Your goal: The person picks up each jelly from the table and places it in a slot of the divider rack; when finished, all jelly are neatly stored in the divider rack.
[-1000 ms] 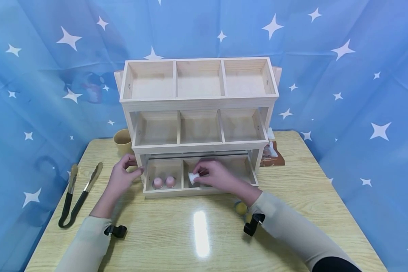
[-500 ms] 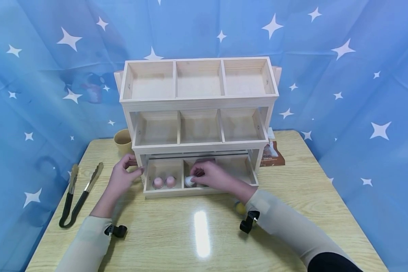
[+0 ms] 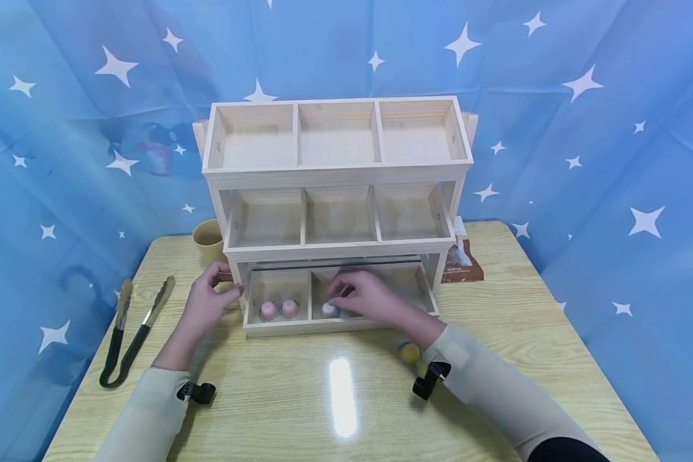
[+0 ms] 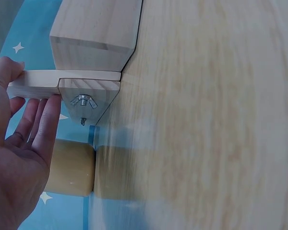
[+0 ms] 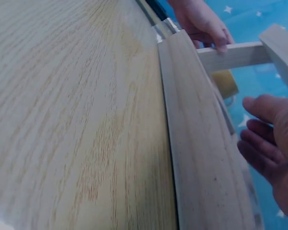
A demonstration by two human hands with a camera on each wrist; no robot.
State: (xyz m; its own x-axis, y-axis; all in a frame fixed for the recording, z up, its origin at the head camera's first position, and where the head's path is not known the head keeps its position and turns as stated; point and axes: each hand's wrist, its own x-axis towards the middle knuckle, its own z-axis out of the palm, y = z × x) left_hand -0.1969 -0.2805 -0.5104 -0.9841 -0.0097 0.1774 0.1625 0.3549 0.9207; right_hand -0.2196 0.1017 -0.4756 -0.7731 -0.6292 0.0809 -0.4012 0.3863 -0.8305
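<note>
My left hand (image 3: 206, 299) grips the left side of the wooden rack (image 3: 339, 176), thumb on one side and fingers on the other; in the left wrist view it holds the wooden bar (image 4: 36, 82). Over the middle of the bottom tray my right hand (image 3: 369, 298) hovers, fingertips right by a small white capsule (image 3: 330, 310). Thumb and fingers stand apart with nothing between them in the right wrist view. The white capsule sits just right of a divider. Two pink capsules (image 3: 268, 311) stand in the left compartment. The tray front hides them in the right wrist view.
Black-handled tongs (image 3: 128, 340) lie on the table at left. A tan cup (image 3: 208, 236) stands behind my left hand. A brown packet (image 3: 464, 264) lies right of the rack. Yellow round pieces (image 3: 409, 353) lie partly under my right wrist.
The right hand lowered the white capsule into the middle compartment, let go and drew slightly back to the right. The left hand kept its place on the rack.
</note>
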